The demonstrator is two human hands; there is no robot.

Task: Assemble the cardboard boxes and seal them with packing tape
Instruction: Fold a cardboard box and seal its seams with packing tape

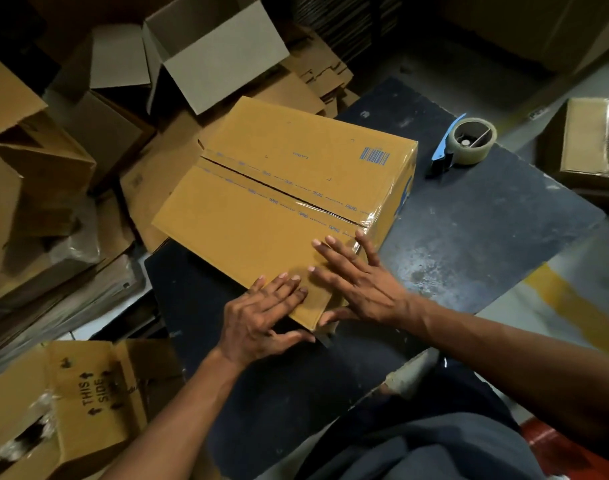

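A person's left hand (261, 313) and right hand (356, 280) lie flat, fingers straight, on the near corner of a closed cardboard box (289, 199), each thumb hooked down over a side wall; neither hand grasps anything. The box sits on a dark, scuffed work surface (469, 244), its far end hanging past the surface's edge toward the pile beyond. Clear packing tape (362, 220) glints along the right part of the centre seam and wraps down the right-hand end; farther left the seam shows as a dark open line, so the seal looks, on this evidence, only partly done or not pressed down.

The box reads as empty and therefore light, with stiff panels that will give under pressure near the seam. It would likely slide easily on the surface, so a steadying palm on top seems sensible, with holds best taken at the corners and edges where the board is strongest.

Beyond the box to the right, a tape dispenser (464, 143) with a blue handle rests on the surface, well apart from both hands. Farther back and to the left, open boxes (206, 53) and flattened cardboard (317, 77) crowd the floor.
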